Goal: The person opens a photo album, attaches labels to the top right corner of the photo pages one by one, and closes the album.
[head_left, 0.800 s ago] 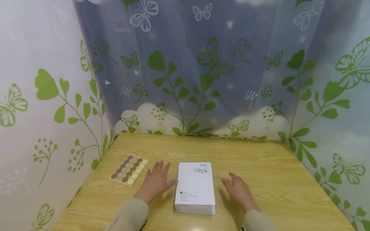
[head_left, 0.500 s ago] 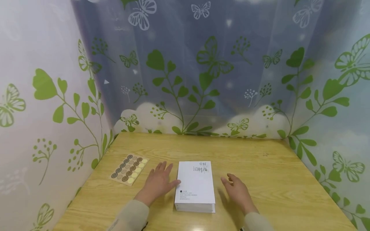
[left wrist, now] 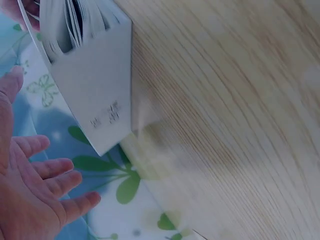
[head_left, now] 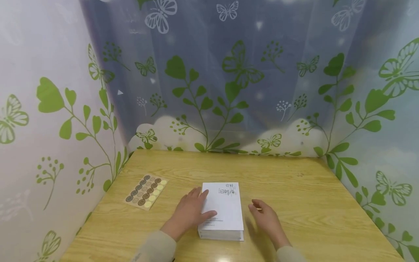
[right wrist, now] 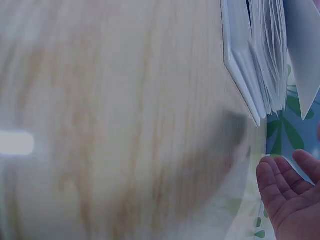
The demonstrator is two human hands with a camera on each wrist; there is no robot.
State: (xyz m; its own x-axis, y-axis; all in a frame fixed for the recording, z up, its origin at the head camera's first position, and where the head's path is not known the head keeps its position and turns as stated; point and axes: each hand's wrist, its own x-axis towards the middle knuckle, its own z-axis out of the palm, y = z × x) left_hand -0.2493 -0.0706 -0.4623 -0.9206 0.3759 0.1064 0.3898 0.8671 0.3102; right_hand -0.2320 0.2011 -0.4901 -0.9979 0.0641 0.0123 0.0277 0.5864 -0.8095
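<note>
A thick white book (head_left: 226, 205) with dark printed characters lies flat on the wooden table, front cover up. My left hand (head_left: 187, 213) reaches over its left side, fingers spread, the thumb overlapping the cover. In the left wrist view, that hand (left wrist: 32, 195) is palm up with fingers extended beside the spine of the book (left wrist: 95, 85). Off the right side of the book is my right hand (head_left: 266, 220), its fingers loosely bent and holding nothing. The right wrist view shows this hand (right wrist: 292, 200) apart from the book (right wrist: 265, 55), whose pages and covers fan slightly.
To the left on the table (head_left: 294, 189) lies a sheet of round stickers (head_left: 146, 193) in dark brown, tan and yellow. Fabric walls (head_left: 203, 109) printed with green leaves and butterflies stand along the back and both sides.
My left hand has moved right, from beside the book to over its left edge and cover. The right hand has barely shifted; the book stays in place.
</note>
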